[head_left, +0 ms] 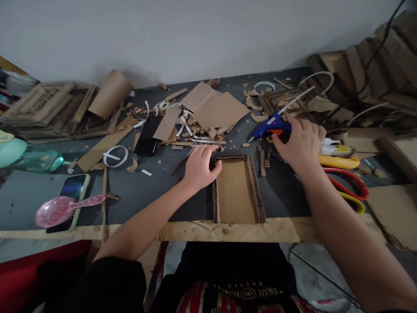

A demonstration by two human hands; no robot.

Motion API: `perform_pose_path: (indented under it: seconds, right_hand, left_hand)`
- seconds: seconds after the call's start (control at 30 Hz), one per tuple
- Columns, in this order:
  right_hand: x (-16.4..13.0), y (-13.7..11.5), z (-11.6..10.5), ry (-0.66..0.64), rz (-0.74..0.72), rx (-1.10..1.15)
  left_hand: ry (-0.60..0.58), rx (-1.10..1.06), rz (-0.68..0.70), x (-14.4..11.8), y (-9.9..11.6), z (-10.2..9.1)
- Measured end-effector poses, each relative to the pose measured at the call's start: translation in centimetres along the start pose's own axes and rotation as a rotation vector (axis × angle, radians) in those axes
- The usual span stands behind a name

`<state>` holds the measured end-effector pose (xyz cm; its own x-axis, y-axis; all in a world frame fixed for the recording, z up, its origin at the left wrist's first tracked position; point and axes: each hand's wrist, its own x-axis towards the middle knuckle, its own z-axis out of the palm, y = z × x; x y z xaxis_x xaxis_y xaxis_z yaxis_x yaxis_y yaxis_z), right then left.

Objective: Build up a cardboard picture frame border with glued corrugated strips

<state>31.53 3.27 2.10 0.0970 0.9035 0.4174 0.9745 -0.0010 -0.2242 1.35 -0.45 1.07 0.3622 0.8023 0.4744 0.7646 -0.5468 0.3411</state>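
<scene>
A shallow cardboard tray (236, 191) with corrugated strip walls on its back and two sides lies at the table's front edge. My left hand (202, 167) is at its back left corner, with thumb and fingers closed about the wall there. My right hand (301, 141) grips a blue glue gun (271, 126) by its back part, nozzle pointing left and down. A white glue stick (298, 99) sticks out of the gun's rear, and a small red light glows on its body. Short corrugated strips (262, 160) lie between the tray and my right hand.
Cardboard sheets (221, 108) and scraps litter the back. A black phone (149, 135), a tape ring (115, 156) and a pink hairbrush (65, 208) over another phone are left. Red-handled scissors (352, 180) lie right. Cardboard stacks (42, 108) stand at both sides.
</scene>
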Motion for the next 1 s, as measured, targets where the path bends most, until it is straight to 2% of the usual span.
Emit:
perform_pose_path:
  seconds: [0.23,0.43,0.5,0.6,0.73,0.87,1.0]
  right_hand:
    - [0.4,-0.3,-0.1,-0.020,0.073,0.008]
    - [0.5,0.2,-0.2,0.108,0.175,0.124]
    - [0.4,0.2,0.2,0.161,0.120,0.160]
    - [-0.2,-0.5,0.7,0.227,-0.057,0.167]
    - [-1.5,-2.3,1.4,0.204,-0.267,0.186]
    - [-2.1,-3.0,1.5,0.133,-0.306,0.184]
    - [-2.2,-2.8,1.2,0.129,-0.327,0.205]
  left_hand:
    - [-0.039,0.017,-0.079,-0.6,0.0,0.4]
    - [-0.135,0.028,-0.076,-0.3,-0.1,0.4]
    - [-0.157,0.041,-0.085,-0.2,0.0,0.3]
    - [-0.163,0.046,-0.088,-0.2,0.0,0.3]
    - [-0.151,0.036,-0.084,-0.2,0.0,0.3]
    - [-0.142,0.030,-0.078,-0.2,0.0,0.3]
    - [-0.152,0.037,-0.081,-0.1,0.0,0.4]
